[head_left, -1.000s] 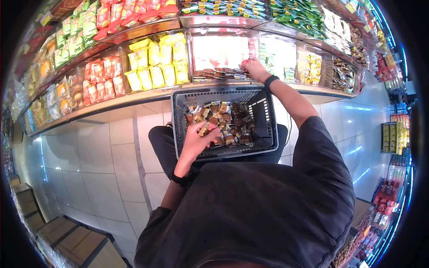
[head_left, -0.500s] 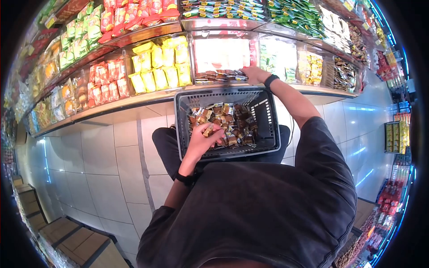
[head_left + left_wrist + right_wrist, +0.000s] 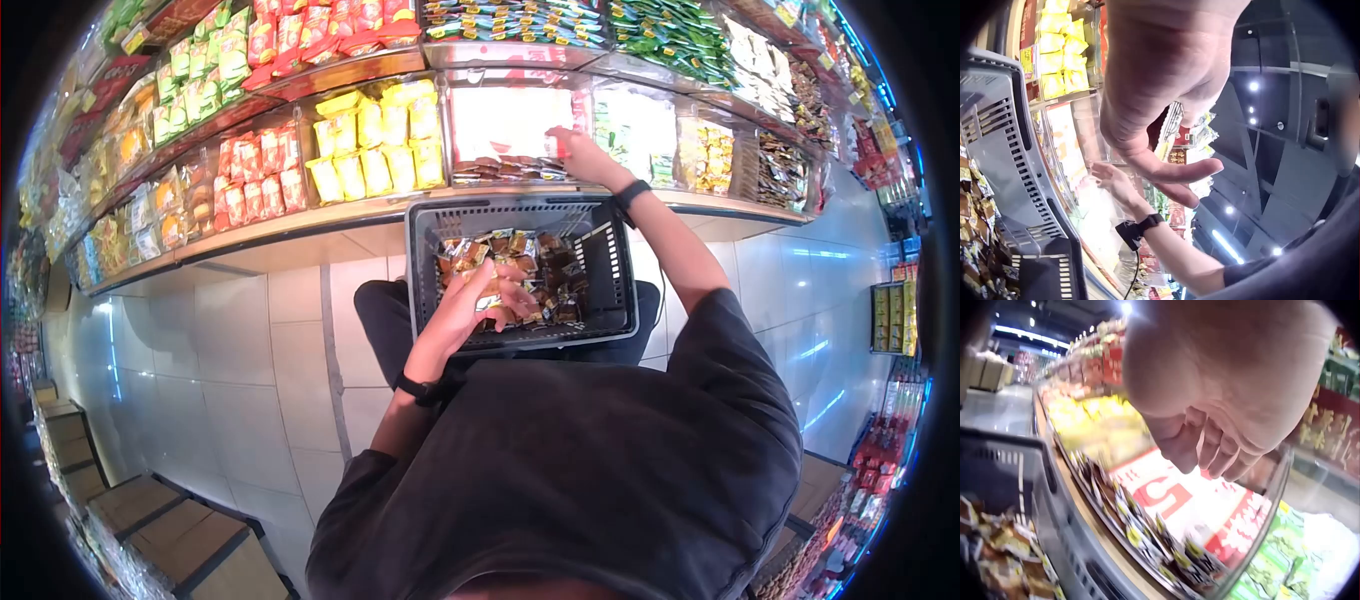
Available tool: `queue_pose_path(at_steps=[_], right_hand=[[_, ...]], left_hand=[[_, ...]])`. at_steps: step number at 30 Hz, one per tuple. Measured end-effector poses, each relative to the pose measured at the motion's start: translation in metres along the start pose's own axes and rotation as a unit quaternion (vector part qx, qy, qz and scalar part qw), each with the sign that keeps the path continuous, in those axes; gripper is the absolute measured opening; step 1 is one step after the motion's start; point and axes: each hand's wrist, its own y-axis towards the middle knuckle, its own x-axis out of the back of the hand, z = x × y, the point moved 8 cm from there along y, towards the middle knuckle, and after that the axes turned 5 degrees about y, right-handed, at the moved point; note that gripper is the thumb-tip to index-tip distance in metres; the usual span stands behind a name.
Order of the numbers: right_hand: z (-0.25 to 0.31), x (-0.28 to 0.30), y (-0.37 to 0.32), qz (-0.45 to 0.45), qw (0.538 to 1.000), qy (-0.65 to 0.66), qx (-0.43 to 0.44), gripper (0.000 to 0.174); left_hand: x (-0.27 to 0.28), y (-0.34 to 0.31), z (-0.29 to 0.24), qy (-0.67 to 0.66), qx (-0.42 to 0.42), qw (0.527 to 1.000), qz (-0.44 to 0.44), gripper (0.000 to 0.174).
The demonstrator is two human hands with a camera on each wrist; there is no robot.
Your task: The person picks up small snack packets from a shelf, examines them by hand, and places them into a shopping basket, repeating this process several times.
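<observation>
Head view hides part of the basket's (image 3: 620, 270) near rim behind my left grip (image 3: 460, 312), and both wrist cameras fill mostly with blurred palm. Since 0.5 s ago the right grip (image 3: 580, 155) has lifted off the row of brown packets (image 3: 500, 170) in the shelf bin (image 3: 500, 120) to its clear front. The left has risen above the wrapped snacks (image 3: 548, 268) heaped in the basket. Right grip is clenched, fingers (image 3: 1222, 456) curled under. Left hovers over the heap beside 1 gold packet (image 3: 489, 299); whether it is grasping it I cannot tell.
</observation>
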Motion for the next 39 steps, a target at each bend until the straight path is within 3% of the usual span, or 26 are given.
queue_pose_path(at_steps=[1,2,3,5,7,9,10,11,12,13,14,15,16,20,21,23,24,25,26,27,29,32,35,39], right_hand=[[0.023,0.008,-0.002,0.002,1.000,0.008,0.000,0.040],[0.054,0.018,-0.009,0.036,0.989,0.135,-0.055,0.034],[0.087,0.024,-0.022,0.069,0.957,0.258,-0.112,0.028],[0.167,0.022,-0.058,0.142,0.866,0.461,-0.134,0.024],[0.212,0.004,-0.093,0.205,0.829,0.505,-0.128,0.026],[0.234,0.004,-0.109,0.170,0.822,0.518,-0.165,0.025],[0.233,0.000,-0.119,0.187,0.782,0.546,-0.236,0.019],[0.227,-0.006,-0.123,0.183,0.780,0.549,-0.239,0.019],[0.220,-0.001,-0.118,0.102,0.798,0.559,-0.200,0.016],[0.215,0.008,-0.116,0.019,0.810,0.563,-0.161,0.013],[0.205,0.001,-0.123,-0.008,0.744,0.631,-0.221,0.014],[0.198,0.001,-0.125,-0.014,0.737,0.630,-0.244,0.016],[0.196,-0.001,-0.127,0.010,0.732,0.630,-0.257,0.017],[0.177,-0.036,-0.132,0.073,0.717,0.644,-0.256,0.028],[0.161,-0.052,-0.130,0.075,0.716,0.645,-0.255,0.028],[0.107,-0.089,-0.137,0.070,0.804,0.519,-0.280,0.040],[0.082,-0.112,-0.143,0.070,0.804,0.520,-0.278,0.040],[0.058,-0.134,-0.149,0.127,0.930,0.269,-0.215,0.044],[0.045,-0.160,-0.156,0.172,0.976,-0.005,-0.133,0.052],[0.024,-0.193,-0.168,0.228,0.952,0.010,-0.202,0.074],[-0.016,-0.270,-0.184,0.268,0.935,0.063,-0.223,0.090],[0.009,-0.272,-0.185,0.320,0.906,0.040,-0.275,0.106],[0.028,-0.270,-0.187,0.283,0.898,-0.010,-0.336,0.106],[0.032,-0.289,-0.187,0.250,0.911,-0.040,-0.325,0.078]], left_hand=[[-0.003,-0.002,-0.002,-0.031,0.027,0.999,0.015,0.058],[-0.004,-0.003,-0.004,-0.017,0.027,0.999,0.033,0.066],[-0.006,-0.001,-0.004,-0.017,0.027,0.998,0.047,0.067],[-0.011,0.002,-0.004,-0.003,0.016,0.997,0.081,0.076],[-0.020,0.004,-0.012,0.029,0.015,0.997,0.066,0.077],[-0.025,0.008,-0.011,0.062,0.013,0.997,0.052,0.079],[-0.026,0.012,-0.011,0.074,0.002,0.996,0.056,0.080],[-0.027,0.014,-0.011,0.087,-0.009,0.994,0.058,0.081],[-0.027,0.014,-0.008,0.089,-0.002,0.994,0.060,0.081],[-0.024,0.014,-0.011,0.110,-0.029,0.993,0.030,0.065],[-0.022,0.015,-0.013,0.130,-0.055,0.990,0.000,0.050],[-0.020,0.016,-0.016,0.149,-0.083,0.985,-0.028,0.036],[-0.011,0.015,-0.017,0.112,-0.056,0.990,-0.067,0.024],[0.028,0.002,-0.019,0.157,-0.119,0.959,-0.204,0.010],[0.036,0.003,-0.017,0.158,-0.119,0.958,-0.207,0.010],[0.054,-0.008,-0.031,0.213,-0.255,0.903,-0.272,0.016],[0.050,-0.011,-0.032,0.102,-0.250,0.926,-0.265,0.015],[0.049,-0.014,-0.036,0.103,-0.252,0.925,-0.266,0.015],[0.049,-0.013,-0.032,0.021,-0.221,0.948,-0.227,0.010],[0.045,-0.012,-0.029,-0.060,-0.191,0.962,-0.186,0.007],[0.041,-0.017,-0.032,-0.070,-0.186,0.960,-0.199,0.010],[0.048,-0.019,-0.024,-0.004,-0.136,0.968,-0.211,0.014],[0.044,-0.024,-0.023,-0.006,-0.103,0.974,-0.203,0.015],[0.042,-0.022,-0.010,0.024,-0.056,0.981,-0.185,0.017]])
